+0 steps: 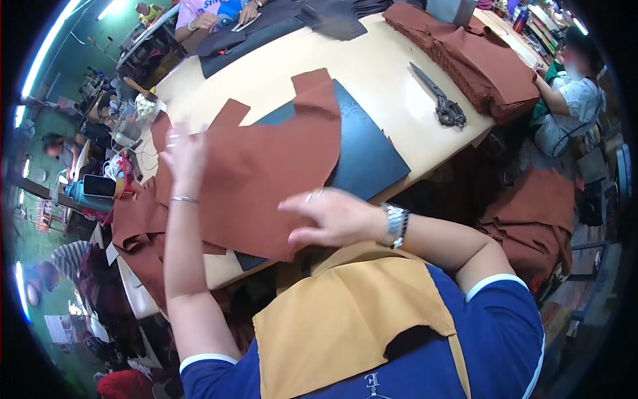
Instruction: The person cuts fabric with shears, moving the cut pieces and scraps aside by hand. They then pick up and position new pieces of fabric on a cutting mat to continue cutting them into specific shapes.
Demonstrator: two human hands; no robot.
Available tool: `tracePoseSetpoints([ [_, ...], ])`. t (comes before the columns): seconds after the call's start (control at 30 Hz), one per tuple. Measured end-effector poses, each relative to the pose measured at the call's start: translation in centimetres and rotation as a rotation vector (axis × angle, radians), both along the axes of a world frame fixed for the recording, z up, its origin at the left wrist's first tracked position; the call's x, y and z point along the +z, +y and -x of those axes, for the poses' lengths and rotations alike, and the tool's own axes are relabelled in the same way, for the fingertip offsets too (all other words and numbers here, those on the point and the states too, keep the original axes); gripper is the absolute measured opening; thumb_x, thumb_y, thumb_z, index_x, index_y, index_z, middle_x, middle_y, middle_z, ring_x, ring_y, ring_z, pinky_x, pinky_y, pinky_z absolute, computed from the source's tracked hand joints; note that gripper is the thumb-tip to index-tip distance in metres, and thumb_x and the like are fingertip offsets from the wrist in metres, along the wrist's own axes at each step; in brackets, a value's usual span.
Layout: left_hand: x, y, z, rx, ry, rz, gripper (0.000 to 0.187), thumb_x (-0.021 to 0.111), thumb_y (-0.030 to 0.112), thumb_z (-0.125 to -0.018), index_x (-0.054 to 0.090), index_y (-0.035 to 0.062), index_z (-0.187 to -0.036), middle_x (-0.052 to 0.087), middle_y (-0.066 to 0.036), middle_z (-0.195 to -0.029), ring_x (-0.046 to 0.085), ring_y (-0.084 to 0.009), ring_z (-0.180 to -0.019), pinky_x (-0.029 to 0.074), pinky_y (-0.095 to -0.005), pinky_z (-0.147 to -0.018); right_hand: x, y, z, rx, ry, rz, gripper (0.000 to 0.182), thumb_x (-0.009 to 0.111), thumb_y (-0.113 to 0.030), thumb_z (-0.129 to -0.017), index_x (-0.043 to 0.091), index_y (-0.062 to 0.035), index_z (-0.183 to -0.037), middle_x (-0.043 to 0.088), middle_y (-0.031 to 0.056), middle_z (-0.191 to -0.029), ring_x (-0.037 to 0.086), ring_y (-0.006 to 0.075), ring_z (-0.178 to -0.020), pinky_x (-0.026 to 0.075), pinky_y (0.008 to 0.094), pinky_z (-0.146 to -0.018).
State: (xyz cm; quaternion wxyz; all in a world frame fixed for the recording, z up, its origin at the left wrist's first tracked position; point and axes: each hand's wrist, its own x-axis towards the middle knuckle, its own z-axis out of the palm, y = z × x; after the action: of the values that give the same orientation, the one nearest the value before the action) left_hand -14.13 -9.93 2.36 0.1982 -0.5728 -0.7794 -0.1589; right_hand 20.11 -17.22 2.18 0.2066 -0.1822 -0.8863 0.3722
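Observation:
A rust-brown cut fabric piece lies over a dark board on the pale table. Over the fabric's left part is my left hand, blurred by motion, so its fingers are hard to make out. My right hand hovers above the lower right edge of the fabric, thumb and fingers apart, with nothing in it. More brown fabric hangs over the table's left edge. Tan cloth covers the front of my blue shirt.
Dark scissors lie right of the board. Behind them is a thick brown fabric stack, with a person beside it. Another person's hands are at dark cloth across the table. A phone is at left.

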Motion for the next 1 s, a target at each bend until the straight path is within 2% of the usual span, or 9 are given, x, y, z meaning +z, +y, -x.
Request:
tracePoseSetpoints([
  [0.17,-5.0,-4.9,-13.5,-0.172,-0.333,0.462,0.081,0.041,0.067,-0.086,0.022,0.0183,-0.148,0.011,-0.020,-0.154,0.007,-0.0379,-0.142,0.006,-0.0716,-0.102,-1.4,8.1,-9.9,-0.661,-0.128,-0.166,0.042,0.058,-0.039,-0.088,0.061,-0.0038,-0.110,0.064,0.0180,-0.106,0.061,0.0319,-0.095,0.048,0.0392,-0.087],
  [0.2,-5.6,-5.5,-14.8,-0.148,-0.325,0.502,0.080,0.044,0.066,-0.085,0.023,0.0212,-0.148,0.011,-0.018,-0.154,0.005,-0.0354,-0.143,0.006,-0.0717,-0.102,-5.0,12.3,-14.3,-0.494,-0.305,-0.860,0.037,0.056,-0.035,-0.088,0.062,-0.0050,-0.109,0.064,0.0165,-0.105,0.061,0.0314,-0.098,0.048,0.0400,-0.088],
  [0.23,-5.7,-5.7,-15.7,-0.165,-0.283,0.490,0.081,0.044,0.068,-0.084,0.024,0.0205,-0.148,0.013,-0.018,-0.154,0.008,-0.0358,-0.143,0.007,-0.0716,-0.102,-2.9,12.5,-16.0,-0.833,-0.353,-0.391,0.032,0.054,-0.031,-0.088,0.062,-0.0064,-0.107,0.063,0.0146,-0.107,0.059,0.0321,-0.103,0.047,0.0422,-0.089],
  [0.3,-5.3,-6.0,-16.6,-0.205,-0.196,0.499,0.083,0.045,0.069,-0.083,0.027,0.0192,-0.146,0.017,-0.018,-0.153,0.012,-0.0360,-0.142,0.008,-0.0712,-0.103,-7.8,16.7,-22.9,-1.166,-0.428,-0.574,0.030,0.052,-0.029,-0.089,0.061,-0.0076,-0.109,0.063,0.0134,-0.109,0.057,0.0340,-0.106,0.047,0.0445,-0.089],
  [0.47,-0.8,-4.5,-16.1,-0.402,0.079,0.578,0.089,0.054,0.073,-0.073,0.040,0.0171,-0.141,0.025,-0.017,-0.150,0.020,-0.0332,-0.140,0.011,-0.0650,-0.107,-8.2,17.7,-27.0,-1.210,-0.653,-0.441,0.035,0.057,-0.031,-0.086,0.059,-0.0078,-0.112,0.063,0.0154,-0.107,0.057,0.0347,-0.105,0.047,0.0454,-0.089],
  [0.57,-2.4,-2.6,-13.8,-1.099,0.088,0.525,0.094,0.058,0.074,-0.068,0.038,0.0196,-0.142,0.024,-0.014,-0.151,0.018,-0.0332,-0.141,0.011,-0.0597,-0.111,-4.9,17.2,-24.7,-1.176,-0.721,-0.329,0.035,0.062,-0.029,-0.082,0.060,-0.0065,-0.109,0.065,0.0161,-0.103,0.060,0.0359,-0.097,0.048,0.0448,-0.086],
  [0.7,-5.0,0.0,-12.3,-0.716,-0.094,0.502,0.097,0.055,0.076,-0.069,0.033,0.0200,-0.144,0.021,-0.012,-0.153,0.015,-0.0320,-0.142,0.011,-0.0584,-0.111,-5.9,19.8,-26.3,-1.137,-0.835,-0.265,0.030,0.067,-0.029,-0.078,0.064,-0.0040,-0.095,0.068,0.0129,-0.084,0.065,0.0313,-0.074,0.052,0.0417,-0.070],
  [0.87,-6.6,2.3,-14.3,-0.269,-0.225,0.404,0.098,0.048,0.080,-0.071,0.029,0.0200,-0.146,0.016,-0.014,-0.154,0.011,-0.0313,-0.143,0.009,-0.0602,-0.110,-3.9,18.4,-25.3,-1.003,0.037,0.874,0.019,0.065,-0.025,-0.086,0.066,-0.0067,-0.088,0.062,-0.0003,-0.071,0.059,0.0103,-0.058,0.048,0.0295,-0.053],
  [1.0,-6.8,2.5,-15.5,-0.219,-0.256,0.386,0.100,0.047,0.081,-0.071,0.029,0.0186,-0.146,0.016,-0.014,-0.154,0.010,-0.0318,-0.143,0.008,-0.0604,-0.110,-2.9,9.4,-21.1,-0.811,0.418,1.070,0.020,0.053,-0.023,-0.095,0.058,-0.0052,-0.088,0.056,0.0006,-0.070,0.055,0.0117,-0.056,0.051,0.0260,-0.058],
])
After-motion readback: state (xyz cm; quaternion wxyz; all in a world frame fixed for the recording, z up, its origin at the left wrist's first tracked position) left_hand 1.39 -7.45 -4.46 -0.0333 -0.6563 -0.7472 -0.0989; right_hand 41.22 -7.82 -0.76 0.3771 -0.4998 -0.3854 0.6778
